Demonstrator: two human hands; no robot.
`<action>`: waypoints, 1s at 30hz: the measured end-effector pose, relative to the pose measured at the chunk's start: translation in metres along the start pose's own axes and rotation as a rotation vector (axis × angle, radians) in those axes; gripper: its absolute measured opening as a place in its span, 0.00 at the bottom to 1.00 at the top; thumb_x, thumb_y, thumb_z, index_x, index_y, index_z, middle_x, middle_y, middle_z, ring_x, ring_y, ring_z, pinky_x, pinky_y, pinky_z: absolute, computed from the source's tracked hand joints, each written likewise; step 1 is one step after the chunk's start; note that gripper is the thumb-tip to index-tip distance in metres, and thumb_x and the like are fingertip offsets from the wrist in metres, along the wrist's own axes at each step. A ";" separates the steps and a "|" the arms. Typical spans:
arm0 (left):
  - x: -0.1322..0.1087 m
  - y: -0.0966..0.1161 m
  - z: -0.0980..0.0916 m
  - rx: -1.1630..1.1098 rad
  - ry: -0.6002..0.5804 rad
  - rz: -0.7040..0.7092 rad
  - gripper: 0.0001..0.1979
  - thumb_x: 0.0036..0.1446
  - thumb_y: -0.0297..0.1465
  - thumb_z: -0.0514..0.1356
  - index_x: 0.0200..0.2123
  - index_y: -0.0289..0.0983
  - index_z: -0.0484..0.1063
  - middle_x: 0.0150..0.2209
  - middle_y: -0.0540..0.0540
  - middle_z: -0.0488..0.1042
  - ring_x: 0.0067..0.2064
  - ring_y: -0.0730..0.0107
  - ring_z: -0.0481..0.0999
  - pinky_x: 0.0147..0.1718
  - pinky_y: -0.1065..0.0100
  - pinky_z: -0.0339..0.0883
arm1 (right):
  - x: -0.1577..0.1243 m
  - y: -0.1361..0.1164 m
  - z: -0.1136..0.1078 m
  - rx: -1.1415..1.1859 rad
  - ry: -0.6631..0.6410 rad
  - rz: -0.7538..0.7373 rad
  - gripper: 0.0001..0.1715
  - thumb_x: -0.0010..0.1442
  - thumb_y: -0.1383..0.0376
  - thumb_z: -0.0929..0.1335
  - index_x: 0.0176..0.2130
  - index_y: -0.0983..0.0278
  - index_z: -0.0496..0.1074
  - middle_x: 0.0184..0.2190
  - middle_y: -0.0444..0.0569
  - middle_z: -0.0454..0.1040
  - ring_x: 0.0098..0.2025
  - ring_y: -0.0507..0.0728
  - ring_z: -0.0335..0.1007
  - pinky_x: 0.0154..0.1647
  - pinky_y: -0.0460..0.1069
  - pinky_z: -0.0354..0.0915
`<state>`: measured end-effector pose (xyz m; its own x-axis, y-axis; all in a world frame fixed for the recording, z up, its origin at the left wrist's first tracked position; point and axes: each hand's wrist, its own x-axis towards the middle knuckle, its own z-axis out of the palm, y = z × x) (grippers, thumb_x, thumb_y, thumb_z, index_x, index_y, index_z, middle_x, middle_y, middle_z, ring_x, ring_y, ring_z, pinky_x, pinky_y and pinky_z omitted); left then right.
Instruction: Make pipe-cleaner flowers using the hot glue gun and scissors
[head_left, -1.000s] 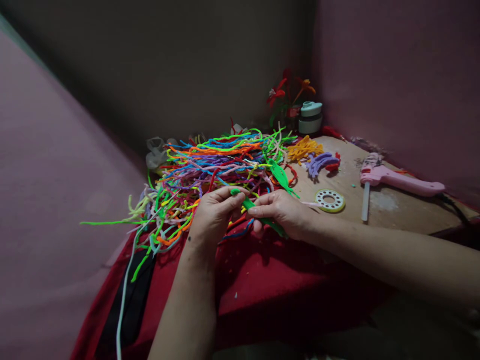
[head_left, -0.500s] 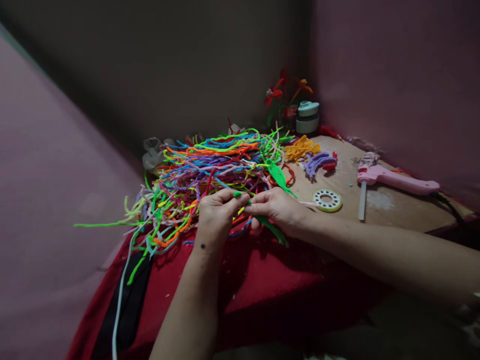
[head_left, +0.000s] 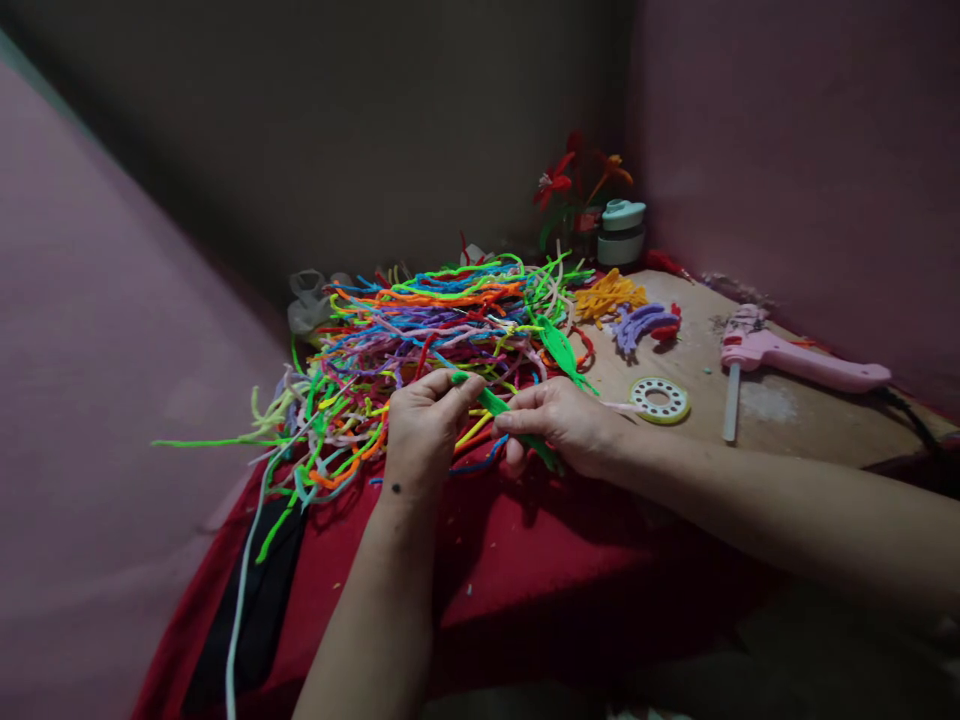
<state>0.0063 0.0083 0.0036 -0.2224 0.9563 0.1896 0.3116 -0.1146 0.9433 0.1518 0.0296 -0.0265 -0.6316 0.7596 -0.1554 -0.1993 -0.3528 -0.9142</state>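
Observation:
Stretched between my hands is a green pipe cleaner piece (head_left: 493, 402), darker than the leaf shape lying behind it. My left hand (head_left: 429, 415) pinches its upper left end between thumb and finger. Further down its length my right hand (head_left: 559, 420) grips it, and the lower end pokes out below my fingers. Just beyond lies a big heap of colourful pipe cleaners (head_left: 442, 315). A bright green pipe cleaner leaf (head_left: 559, 347) rests at the heap's right edge, behind my right hand.
On the board (head_left: 780, 430) lie a pink glue gun (head_left: 810, 362) with a glue stick, a round holed spool (head_left: 658, 400), and purple (head_left: 641, 326) and orange pieces (head_left: 609, 295). Red flowers (head_left: 553, 182) and a pale green container (head_left: 622, 232) stand behind. Red cloth (head_left: 517, 570) covers the front.
My left hand has drawn slightly left, away from my right, so more of the green piece shows between them. The view has shifted a little.

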 end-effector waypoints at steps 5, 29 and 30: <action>0.002 0.000 -0.003 -0.001 0.145 0.047 0.11 0.45 0.33 0.64 0.17 0.35 0.68 0.14 0.56 0.58 0.17 0.81 0.53 0.16 0.73 0.47 | -0.001 0.000 0.002 0.029 -0.009 0.034 0.07 0.50 0.67 0.69 0.24 0.69 0.72 0.16 0.48 0.75 0.16 0.50 0.67 0.19 0.44 0.62; 0.004 -0.007 0.000 -0.342 -0.163 -0.234 0.14 0.41 0.32 0.68 0.17 0.33 0.66 0.13 0.55 0.59 0.15 0.83 0.55 0.15 0.75 0.46 | -0.002 -0.001 0.000 -0.085 -0.009 -0.065 0.10 0.47 0.63 0.69 0.21 0.68 0.71 0.13 0.46 0.73 0.15 0.50 0.65 0.21 0.45 0.60; 0.004 -0.006 -0.001 -0.383 -0.151 -0.229 0.13 0.41 0.31 0.68 0.18 0.33 0.66 0.13 0.56 0.58 0.15 0.84 0.54 0.15 0.76 0.45 | -0.003 -0.001 0.000 -0.080 -0.017 -0.056 0.10 0.47 0.63 0.69 0.22 0.68 0.71 0.13 0.46 0.73 0.15 0.50 0.66 0.21 0.45 0.60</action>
<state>0.0028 0.0129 -0.0013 -0.0999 0.9937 -0.0501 -0.0997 0.0402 0.9942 0.1536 0.0280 -0.0251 -0.6338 0.7674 -0.0972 -0.1747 -0.2645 -0.9484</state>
